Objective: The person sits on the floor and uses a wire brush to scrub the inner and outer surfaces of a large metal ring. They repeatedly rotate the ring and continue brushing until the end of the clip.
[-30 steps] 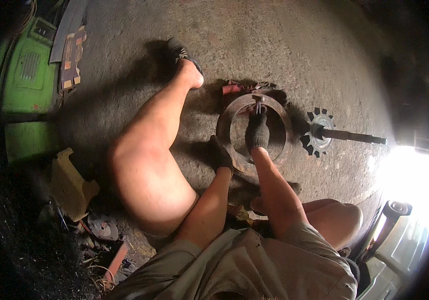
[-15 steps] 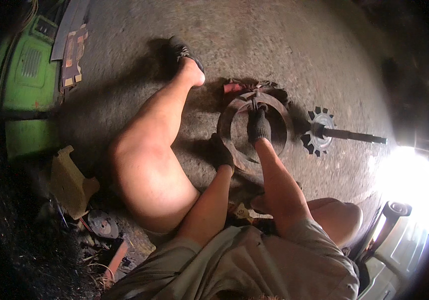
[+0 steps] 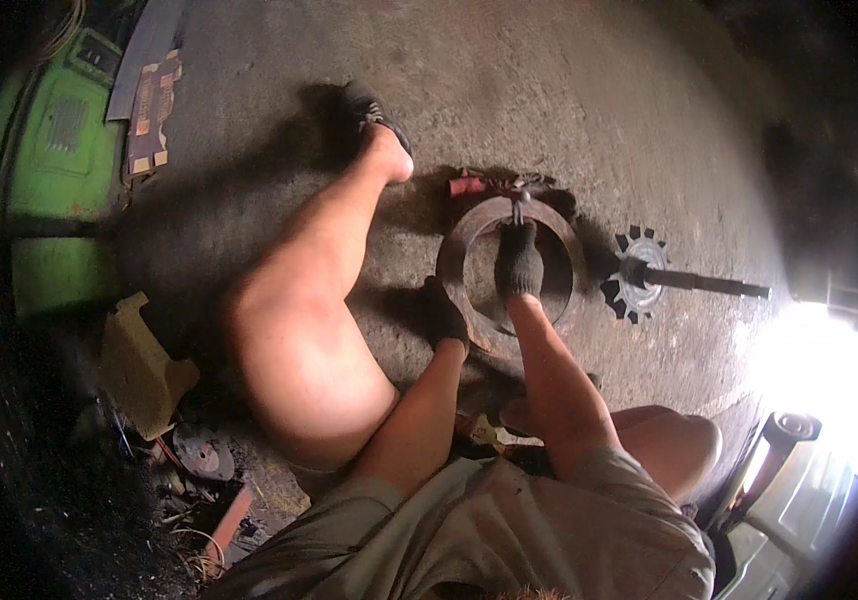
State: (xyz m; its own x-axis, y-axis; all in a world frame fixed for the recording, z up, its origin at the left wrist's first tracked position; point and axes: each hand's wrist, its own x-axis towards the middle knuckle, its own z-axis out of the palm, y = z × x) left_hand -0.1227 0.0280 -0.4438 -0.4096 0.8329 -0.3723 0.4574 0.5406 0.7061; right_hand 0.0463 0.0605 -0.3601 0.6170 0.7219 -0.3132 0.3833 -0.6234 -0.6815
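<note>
A large metal ring [image 3: 469, 290] lies flat on the concrete floor [image 3: 599, 90]. The gloved left hand [image 3: 443, 313] rests closed over the ring's near-left rim, while the gloved right hand [image 3: 519, 258], inside the ring, is closed around a small tool [image 3: 516, 207] at the far rim. A toothed sprocket on a shaft [image 3: 639, 275] lies just right of the ring.

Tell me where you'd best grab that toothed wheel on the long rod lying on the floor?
Probably by the bare rod, coming from above. The sprocket has jagged teeth around its rim, while the rod lies flat on the concrete floor, sticking out to the right with open space around it.
</note>
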